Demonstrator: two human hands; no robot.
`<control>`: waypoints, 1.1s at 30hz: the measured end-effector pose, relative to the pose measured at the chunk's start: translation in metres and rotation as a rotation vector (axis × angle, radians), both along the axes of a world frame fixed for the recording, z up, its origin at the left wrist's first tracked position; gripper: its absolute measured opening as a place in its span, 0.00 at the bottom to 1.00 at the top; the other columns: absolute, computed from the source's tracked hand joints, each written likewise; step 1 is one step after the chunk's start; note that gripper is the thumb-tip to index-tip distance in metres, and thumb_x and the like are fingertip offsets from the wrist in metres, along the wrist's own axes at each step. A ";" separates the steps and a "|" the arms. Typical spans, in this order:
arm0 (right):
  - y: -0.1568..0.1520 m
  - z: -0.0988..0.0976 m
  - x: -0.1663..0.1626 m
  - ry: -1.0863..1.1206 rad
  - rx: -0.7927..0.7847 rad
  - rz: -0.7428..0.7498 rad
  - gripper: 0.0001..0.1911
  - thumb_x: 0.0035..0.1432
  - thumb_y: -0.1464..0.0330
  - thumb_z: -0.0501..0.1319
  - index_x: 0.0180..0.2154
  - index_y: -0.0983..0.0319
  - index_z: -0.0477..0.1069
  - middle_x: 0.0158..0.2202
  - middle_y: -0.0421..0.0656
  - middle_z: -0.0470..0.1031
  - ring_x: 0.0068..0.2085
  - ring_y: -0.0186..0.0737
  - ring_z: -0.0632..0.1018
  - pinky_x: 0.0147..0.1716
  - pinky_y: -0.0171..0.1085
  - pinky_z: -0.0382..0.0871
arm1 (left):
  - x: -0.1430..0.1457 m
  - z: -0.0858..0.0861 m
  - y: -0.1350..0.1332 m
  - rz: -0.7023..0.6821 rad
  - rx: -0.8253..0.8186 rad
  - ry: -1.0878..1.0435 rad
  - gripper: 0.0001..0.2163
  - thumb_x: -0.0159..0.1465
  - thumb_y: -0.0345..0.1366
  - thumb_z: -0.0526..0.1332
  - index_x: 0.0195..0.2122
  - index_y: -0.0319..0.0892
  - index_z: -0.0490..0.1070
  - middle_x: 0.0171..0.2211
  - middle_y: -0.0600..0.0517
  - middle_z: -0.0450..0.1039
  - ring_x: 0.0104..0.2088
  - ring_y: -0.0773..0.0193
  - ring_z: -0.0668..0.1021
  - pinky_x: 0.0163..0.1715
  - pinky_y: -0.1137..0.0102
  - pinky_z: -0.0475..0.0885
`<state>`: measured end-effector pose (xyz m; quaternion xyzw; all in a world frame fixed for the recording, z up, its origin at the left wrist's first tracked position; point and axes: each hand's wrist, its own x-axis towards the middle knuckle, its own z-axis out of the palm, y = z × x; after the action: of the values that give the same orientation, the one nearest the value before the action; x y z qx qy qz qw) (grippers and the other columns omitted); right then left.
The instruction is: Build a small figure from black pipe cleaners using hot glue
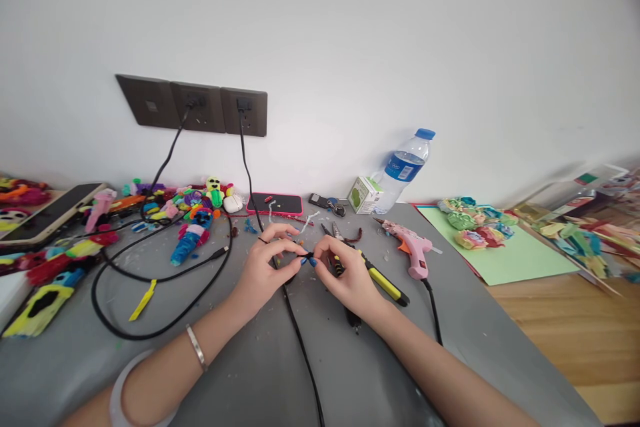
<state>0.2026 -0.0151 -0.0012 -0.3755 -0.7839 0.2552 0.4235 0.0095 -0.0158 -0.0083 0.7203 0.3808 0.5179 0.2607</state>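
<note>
Left hand point(265, 270) and right hand point(350, 277) pinch a small black piece point(307, 256) between closed fingertips, apparently steadying both ends; yellow-handled pliers point(387, 285) lie just right, within reach.

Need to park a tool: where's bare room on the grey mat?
Free: grey mat between glue gun cord and green paper; front-left, below black cable loop. Crowded: toys back left; pliers by left hand and right hand pinching a small piece.

L hand point(263, 271), R hand point(350, 278) pinched, fingers point(294, 251) tip-to-tip.
</note>
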 end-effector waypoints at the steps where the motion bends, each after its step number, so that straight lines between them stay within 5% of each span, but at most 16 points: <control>1: 0.000 0.000 0.000 0.003 -0.011 -0.005 0.06 0.58 0.77 0.57 0.34 0.59 0.65 0.28 0.38 0.68 0.27 0.34 0.68 0.28 0.34 0.61 | 0.000 0.000 0.000 0.004 0.004 0.005 0.08 0.60 0.25 0.63 0.35 0.45 0.79 0.47 0.47 0.73 0.43 0.59 0.79 0.40 0.66 0.76; 14: 0.001 0.000 0.000 0.021 -0.042 -0.030 0.05 0.58 0.75 0.57 0.33 0.60 0.66 0.25 0.36 0.66 0.26 0.33 0.68 0.27 0.33 0.59 | 0.000 -0.001 0.000 0.003 0.003 0.005 0.08 0.61 0.25 0.63 0.34 0.44 0.79 0.48 0.47 0.73 0.46 0.58 0.78 0.47 0.63 0.74; 22: 0.002 0.000 0.001 0.034 -0.004 -0.007 0.05 0.60 0.75 0.57 0.34 0.59 0.66 0.28 0.38 0.69 0.27 0.34 0.69 0.27 0.33 0.62 | 0.002 0.000 -0.002 0.029 -0.120 -0.043 0.06 0.61 0.29 0.64 0.34 0.44 0.80 0.48 0.46 0.73 0.42 0.59 0.79 0.33 0.70 0.73; 33: 0.002 0.002 0.002 0.038 0.036 -0.024 0.05 0.62 0.74 0.57 0.34 0.59 0.66 0.29 0.39 0.70 0.28 0.35 0.70 0.28 0.34 0.63 | 0.001 0.002 -0.002 0.019 -0.175 -0.090 0.06 0.60 0.32 0.67 0.38 0.45 0.80 0.52 0.46 0.71 0.44 0.59 0.78 0.34 0.70 0.73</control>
<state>0.2043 -0.0128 0.0008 -0.3723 -0.7757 0.2432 0.4478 0.0102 -0.0175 -0.0059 0.6671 0.4193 0.5169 0.3345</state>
